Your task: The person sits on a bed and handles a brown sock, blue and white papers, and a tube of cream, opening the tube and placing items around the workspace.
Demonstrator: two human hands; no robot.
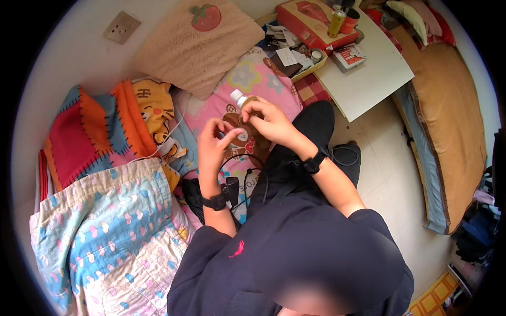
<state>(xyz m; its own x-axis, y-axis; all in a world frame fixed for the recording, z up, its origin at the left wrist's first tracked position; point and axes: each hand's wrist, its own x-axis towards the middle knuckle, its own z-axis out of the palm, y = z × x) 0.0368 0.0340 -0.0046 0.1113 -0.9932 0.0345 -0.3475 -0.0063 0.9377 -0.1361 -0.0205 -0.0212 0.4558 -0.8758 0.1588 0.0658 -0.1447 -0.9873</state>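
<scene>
My right hand (270,120) is closed around a small bottle with a brownish body, much of it hidden by my fingers. Its white cap (237,95) points up and to the left. To the left of the bottle, my left hand (215,138) is raised with curled fingers and the thumb stretched toward the bottle. Whether something thin is pinched there cannot be made out. Both hands are over a pink bed sheet (197,112) printed with a brown bear. Each wrist wears a black strap, and a black cable (247,173) runs between my forearms.
A patchwork blanket (91,134) and a heart-patterned quilt (114,229) lie at left. A fluffy pillow (197,47) leans on the wall. On the white table (371,85) are a red box (312,23) and a can (337,23). A brown mat-covered mattress (446,118) is at right.
</scene>
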